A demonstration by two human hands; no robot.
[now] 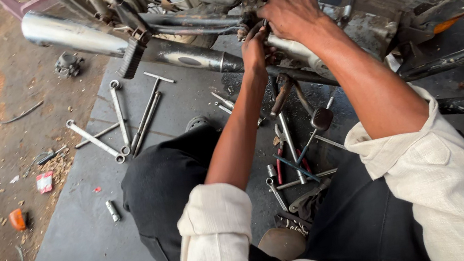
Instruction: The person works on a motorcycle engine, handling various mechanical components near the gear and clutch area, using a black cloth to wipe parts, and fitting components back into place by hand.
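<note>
Soft, even daylight, faint shadows, glare on the chrome exhaust pipe, edges slightly warped.

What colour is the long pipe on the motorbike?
Shiny silver, the exhaust pipe shows best in the head view.

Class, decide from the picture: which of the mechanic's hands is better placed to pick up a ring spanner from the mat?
Probably the left hand. The ring spanners lie on the mat to the person's left, while the right hand sits further right, up on the motorcycle frame.

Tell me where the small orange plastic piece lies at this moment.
In the head view, the small orange plastic piece lies far left on the dirt ground, just off the grey floor mat, below a red-and-white scrap.
</note>
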